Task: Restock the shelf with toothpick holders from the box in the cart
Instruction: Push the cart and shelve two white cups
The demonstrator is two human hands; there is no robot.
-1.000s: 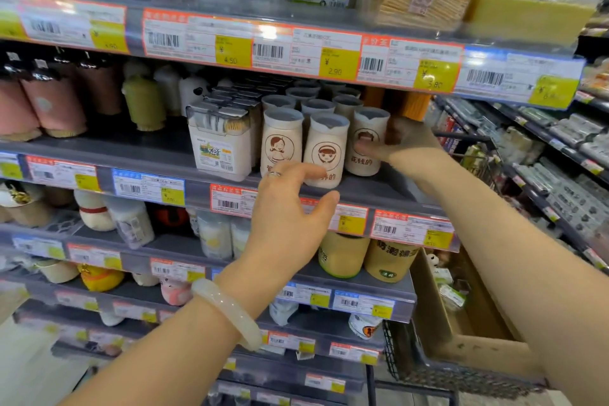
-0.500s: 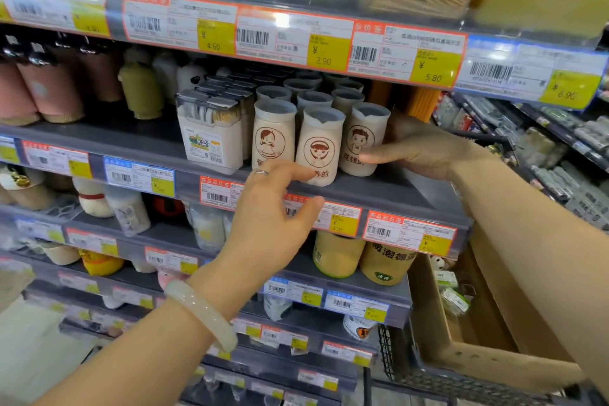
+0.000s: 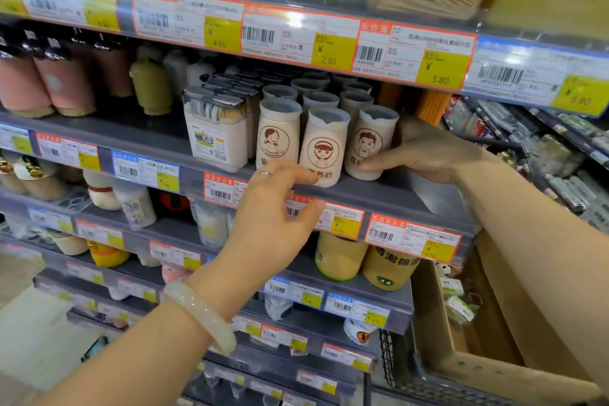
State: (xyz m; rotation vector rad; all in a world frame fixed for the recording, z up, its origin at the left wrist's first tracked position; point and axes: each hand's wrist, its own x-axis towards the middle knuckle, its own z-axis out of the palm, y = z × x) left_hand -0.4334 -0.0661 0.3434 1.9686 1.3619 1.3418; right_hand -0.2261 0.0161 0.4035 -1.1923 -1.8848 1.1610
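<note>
Cream toothpick holders with cartoon faces stand in rows on the grey middle shelf [image 3: 389, 199]. The front row holds three: left [image 3: 276, 135], middle [image 3: 324, 145] and right [image 3: 370, 142]. My right hand [image 3: 428, 155] wraps the right holder, thumb across its lower front and fingers behind its right side. My left hand [image 3: 270, 221] hovers at the shelf's front edge with fingers spread, and its fingertips reach the base of the middle holder. The cardboard box [image 3: 494, 323] sits in the wire cart [image 3: 395, 362] at the lower right, partly hidden by my right arm.
Clear boxes of toothpicks [image 3: 216, 128] stand just left of the holders, with pink and olive bottles further left. Price-tag strips line every shelf edge. Yellow tubs [image 3: 339, 257] sit on the shelf below. Another rack of goods runs along the far right.
My right hand has slid down around the right holder, its thumb now at the lower front. My left hand stays near the shelf edge, fingertips now at the middle holder's base.
</note>
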